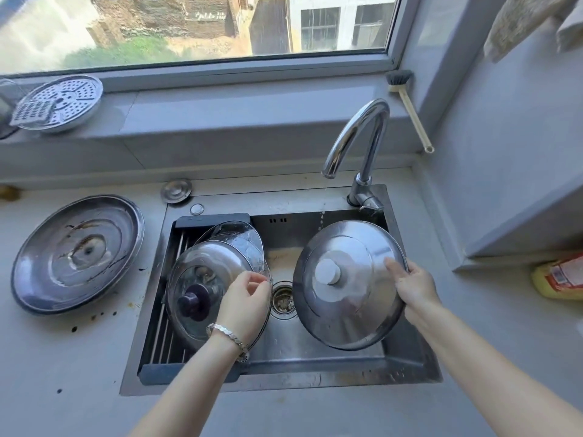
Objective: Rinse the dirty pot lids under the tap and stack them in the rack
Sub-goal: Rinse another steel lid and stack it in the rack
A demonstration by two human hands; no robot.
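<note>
A grey worktop [63, 373] surrounds a steel sink [315, 378]. On the worktop to the sink's left lies a big steel lid [77, 253], underside up, streaked with brown dirt. Over the right half of the sink the right grip [416, 285] holds a domed steel lid [350, 285] by its right rim, thumb on top and fingers curled beneath, the lid tilted with its pale knob facing up. Thin drops fall from the tap [356, 137] just behind it. In the sink's left half a dark-framed rack [214, 219] carries a glass lid [205, 291] with a dark knob, leaning against a second glass lid [239, 238] behind it. The left grip [246, 298], wearing a bracelet [227, 334], seems to pinch the front glass lid's right edge with curled fingers. At the far right a yellow packet [558, 275] bears a red label, its writing too blurred to read.
</note>
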